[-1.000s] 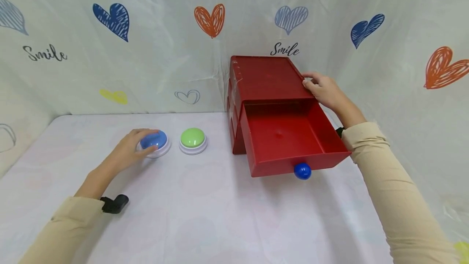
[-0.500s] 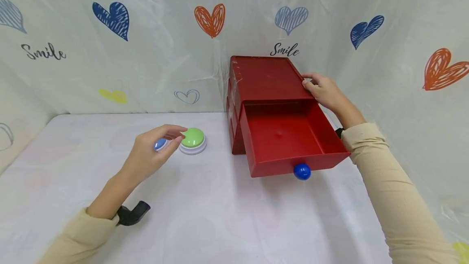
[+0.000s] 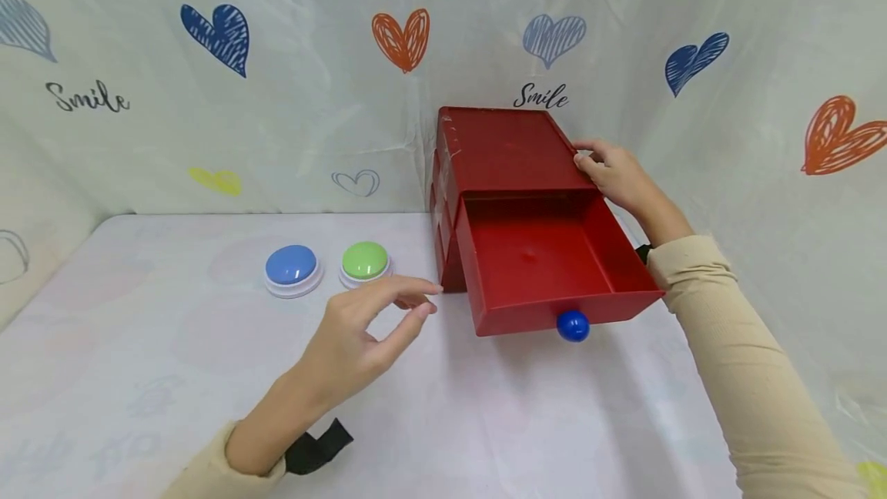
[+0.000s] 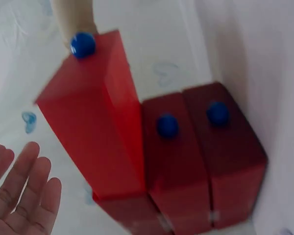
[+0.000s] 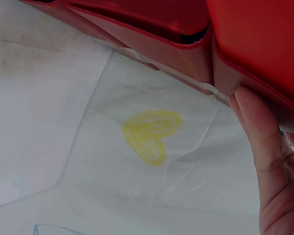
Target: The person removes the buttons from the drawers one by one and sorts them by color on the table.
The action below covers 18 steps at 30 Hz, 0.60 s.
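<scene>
A red drawer cabinet (image 3: 506,146) stands at the back of the table, its top drawer (image 3: 533,252) pulled far out and bare inside. A round blue knob (image 3: 573,326) is on that drawer's front. My left hand (image 3: 360,333) is in the air left of the drawer, fingers loosely bent, holding nothing and apart from the cabinet. With its thumb and fingers, my right hand (image 3: 618,175) rests on the cabinet's right side near the top edge. In the right wrist view the thumb (image 5: 257,117) touches the red side wall. Two lower drawers (image 4: 179,147) show pushed in.
A blue push button (image 3: 291,266) and a green push button (image 3: 365,260), both on white bases, sit on the table left of the cabinet. A white curtain (image 3: 305,98) printed with hearts hangs behind. The pulled-out drawer overhangs the white tabletop (image 3: 430,422).
My left hand has left the blue button, passed before the green one and moved right towards the open drawer. My right hand and the drawer have stayed in place.
</scene>
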### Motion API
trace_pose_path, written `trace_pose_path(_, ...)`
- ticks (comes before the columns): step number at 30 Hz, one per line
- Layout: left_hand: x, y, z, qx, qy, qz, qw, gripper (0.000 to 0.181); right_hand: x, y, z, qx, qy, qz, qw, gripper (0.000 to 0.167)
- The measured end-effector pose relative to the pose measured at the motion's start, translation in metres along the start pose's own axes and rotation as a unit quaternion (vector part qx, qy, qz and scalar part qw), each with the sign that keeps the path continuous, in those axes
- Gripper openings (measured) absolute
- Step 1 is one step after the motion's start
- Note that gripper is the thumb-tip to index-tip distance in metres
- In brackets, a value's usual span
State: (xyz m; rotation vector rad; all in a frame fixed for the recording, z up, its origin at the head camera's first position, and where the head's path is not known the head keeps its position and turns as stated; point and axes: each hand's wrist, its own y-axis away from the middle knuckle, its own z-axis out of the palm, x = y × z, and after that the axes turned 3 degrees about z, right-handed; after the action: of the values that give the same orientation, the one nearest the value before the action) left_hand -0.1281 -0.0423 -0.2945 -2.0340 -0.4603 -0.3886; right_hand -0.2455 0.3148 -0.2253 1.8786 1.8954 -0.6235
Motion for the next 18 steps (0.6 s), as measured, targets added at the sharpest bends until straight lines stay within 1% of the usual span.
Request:
trace_pose_path(1, 0.005, 0.000, 0.004, -0.006, 0.006, -0.008, 0.9999, 0.028, 0.000, 0.000, 0.000, -0.001, 0.000, 0.001, 1.0000, 0.050)
trace_pose_path(4, 0.018, -0.002, 0.017, -0.022, 0.027, -0.011, 0.9993, 0.025, 0.000, -0.001, 0.000, -0.001, -0.001, 0.002, 1.0000, 0.051)
trace_pose_path(8, 0.035, -0.006, 0.034, -0.057, 0.044, -0.030, 0.9969, 0.026, 0.001, -0.001, -0.001, 0.002, 0.000, 0.003, 1.0000, 0.051)
trace_pose_path(10, 0.043, -0.008, 0.042, -0.074, 0.049, -0.045, 0.9950, 0.026, 0.001, -0.001, -0.001, 0.002, 0.001, 0.003, 1.0000, 0.051)
trace_pose_path(12, 0.048, -0.010, 0.051, -0.087, 0.055, -0.056, 0.9931, 0.026, 0.001, 0.000, 0.000, 0.001, 0.001, 0.004, 1.0000, 0.051)
trace_pose_path(13, 0.050, -0.010, 0.055, -0.092, 0.055, -0.056, 0.9927, 0.026, 0.001, 0.000, 0.000, 0.000, 0.001, 0.005, 1.0000, 0.052)
trace_pose_path(18, 0.053, -0.011, 0.074, -0.124, 0.046, -0.076, 0.9883, 0.031, 0.002, 0.000, 0.001, -0.003, -0.002, 0.006, 1.0000, 0.052)
